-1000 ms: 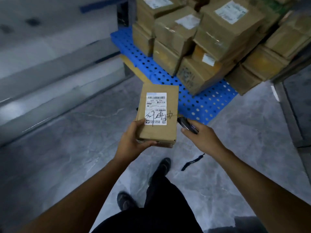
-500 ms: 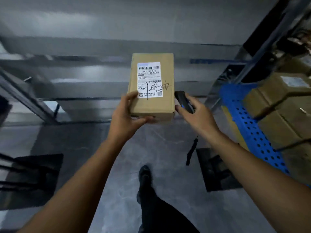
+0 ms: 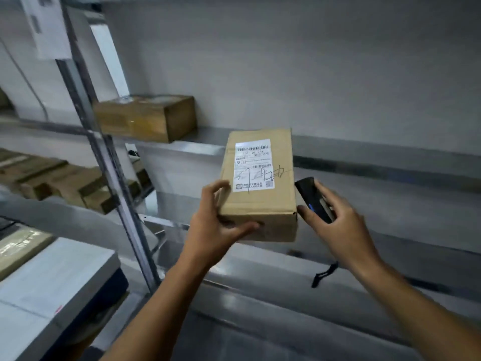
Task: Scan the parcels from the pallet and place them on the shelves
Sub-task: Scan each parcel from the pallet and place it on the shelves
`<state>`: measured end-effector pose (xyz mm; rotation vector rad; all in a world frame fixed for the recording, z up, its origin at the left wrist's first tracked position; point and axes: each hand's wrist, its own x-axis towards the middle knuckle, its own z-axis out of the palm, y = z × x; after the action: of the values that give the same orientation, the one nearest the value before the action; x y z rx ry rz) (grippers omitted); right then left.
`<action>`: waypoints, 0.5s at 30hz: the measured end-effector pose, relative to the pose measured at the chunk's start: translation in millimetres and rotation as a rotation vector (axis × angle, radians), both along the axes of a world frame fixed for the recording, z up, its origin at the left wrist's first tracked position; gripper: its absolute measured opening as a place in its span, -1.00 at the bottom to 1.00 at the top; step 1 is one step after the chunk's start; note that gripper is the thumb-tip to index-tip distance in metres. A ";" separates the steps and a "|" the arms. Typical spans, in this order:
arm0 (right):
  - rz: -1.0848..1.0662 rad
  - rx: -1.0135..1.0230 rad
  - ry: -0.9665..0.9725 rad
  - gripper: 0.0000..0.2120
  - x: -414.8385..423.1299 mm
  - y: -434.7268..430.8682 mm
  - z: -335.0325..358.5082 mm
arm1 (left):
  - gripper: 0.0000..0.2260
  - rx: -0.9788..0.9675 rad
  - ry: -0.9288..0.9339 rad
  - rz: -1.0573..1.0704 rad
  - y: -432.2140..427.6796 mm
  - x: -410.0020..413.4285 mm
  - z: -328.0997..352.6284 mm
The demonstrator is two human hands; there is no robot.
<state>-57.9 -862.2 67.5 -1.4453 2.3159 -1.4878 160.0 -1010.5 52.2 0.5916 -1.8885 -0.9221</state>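
Left hand (image 3: 216, 225) grips the parcel (image 3: 260, 186) at its near left corner, thumb across the near end, fingers curled up the left side. Parcel is a brown cardboard box held in the air, white shipping label (image 3: 253, 165) on top with barcodes and handwritten black scrawl running past the label's right edge. Parcel sits in front of the shelf (image 3: 364, 152) edge, not resting on it.

Right hand (image 3: 335, 225) is just right of the parcel, wrapped around a black handheld scanner (image 3: 313, 199), thumb near the parcel's near right corner. Small blue light on the scanner face. A dark strap (image 3: 324, 274) hangs below the right wrist.

Left of the parcel and farther back, a second cardboard box (image 3: 145, 117) sits on the same shelf level beside the metal upright (image 3: 104, 157). Beyond the upright, lower left of the parcel, more boxes (image 3: 65, 183) lie stacked, blurred. White paper sheet (image 3: 48, 24) hangs top left on the upright.
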 end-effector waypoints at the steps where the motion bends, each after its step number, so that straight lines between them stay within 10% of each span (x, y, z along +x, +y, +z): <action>1: 0.015 -0.011 0.019 -0.25 -0.6 -19.5 11.8 | -0.21 -0.006 0.002 0.008 -17.4 0.6 11.8; 15: -0.058 0.098 0.173 -0.33 6.6 -271.7 76.7 | 0.01 -0.050 -0.010 0.155 -263.1 -0.7 66.1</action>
<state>-51.3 -1133.9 144.2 -1.5509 2.5105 -1.2890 159.3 -1273.6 118.3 0.7032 -1.8410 -0.7715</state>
